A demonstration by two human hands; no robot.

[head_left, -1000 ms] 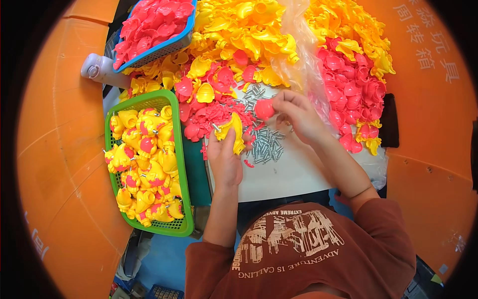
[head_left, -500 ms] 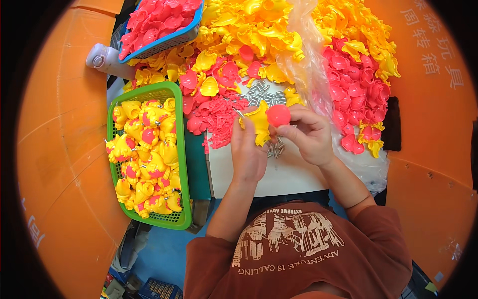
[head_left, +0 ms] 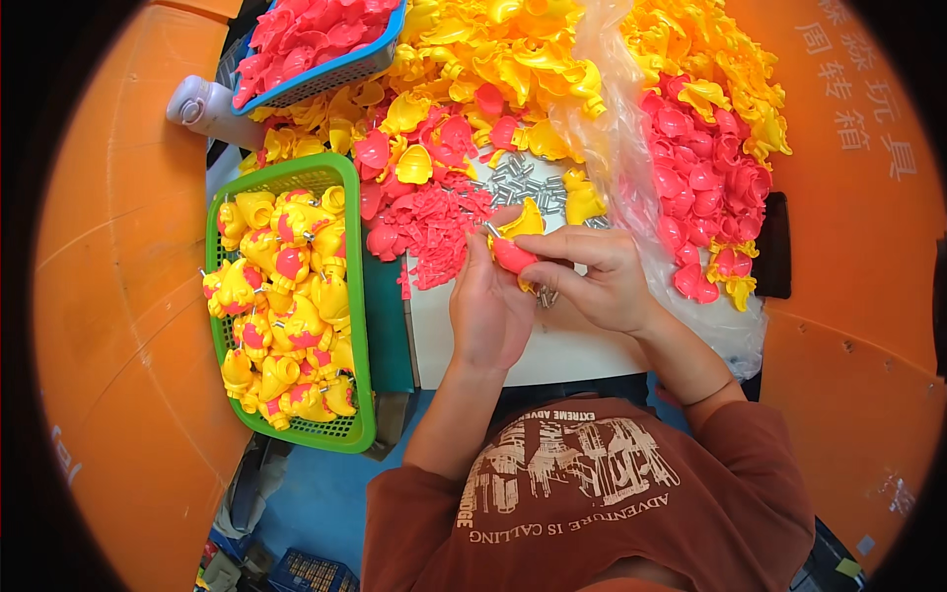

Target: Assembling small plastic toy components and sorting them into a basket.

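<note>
My left hand (head_left: 485, 314) is closed on a yellow plastic toy shell (head_left: 525, 221), from which a short metal pin (head_left: 490, 230) sticks out at the upper left. With thumb and fingers, my right hand (head_left: 599, 279) pinches a pink rounded plastic piece (head_left: 512, 256) and holds it against the yellow shell. Both hands meet over the white board (head_left: 552, 357). Just beyond them lie loose metal pins (head_left: 523, 184) and a heap of small pink parts (head_left: 434, 229).
A green basket (head_left: 363, 345) of assembled yellow-and-pink toys stands on the left. Behind it are a light-coloured bottle (head_left: 202, 107) and a blue basket (head_left: 340, 79) of pink pieces. Yellow shells (head_left: 483, 49) pile up at the back; pink shells (head_left: 705, 187) and clear plastic film (head_left: 617, 128) lie right.
My right hand has brought the pink piece left and down onto the yellow shell, and it has turned from face-on to edge-on. My left hand has shifted slightly.
</note>
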